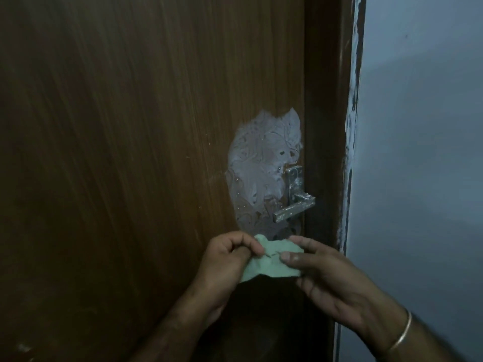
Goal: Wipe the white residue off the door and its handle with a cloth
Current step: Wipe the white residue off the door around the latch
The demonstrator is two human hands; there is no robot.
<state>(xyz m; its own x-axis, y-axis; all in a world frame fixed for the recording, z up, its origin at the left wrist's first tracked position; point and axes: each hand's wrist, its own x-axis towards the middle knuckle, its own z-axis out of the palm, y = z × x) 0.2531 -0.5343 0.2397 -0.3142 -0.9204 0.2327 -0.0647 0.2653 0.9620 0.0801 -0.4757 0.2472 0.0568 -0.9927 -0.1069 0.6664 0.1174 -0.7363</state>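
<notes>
door: brown wood-grain door [117,126], fills most of the left + middle of the shot, looks shut against the frame

residue: big whitish smeared patch, the white residue [261,165], sits on the door just left of the handle. runs from well above the backplate down to abt where the cloth is. swirly marks in it, some brown showing thru

handle: metal lever handle [294,209] near the door's right edge, lever pointing left, white specks/streaks on lever + backplate

cloth: pale green cloth [274,259], bunched up, held btwn both hands just below the handle. top edge overlaps the bottom of the smear in the pic, can't tell if it's actually touching the door

left hand: left hand [227,259] on the cloth's left side, fingers curled in, thumb + fingertips pinching the fabric

right hand: right hand [332,273] on the cloth's right side, thumb on top of the cloth w/ fingers underneath, so pinching it too. thin gold bangle [401,333] on that wrist

frame: darker brown door frame [326,100] right of the door, w/ a ragged white paint line down its outer edge

wall: pale blue-grey wall [423,152] takes up the right side

lighting: dim, whole shot kinda soft so fine detail on the handle is hard to make out
</notes>
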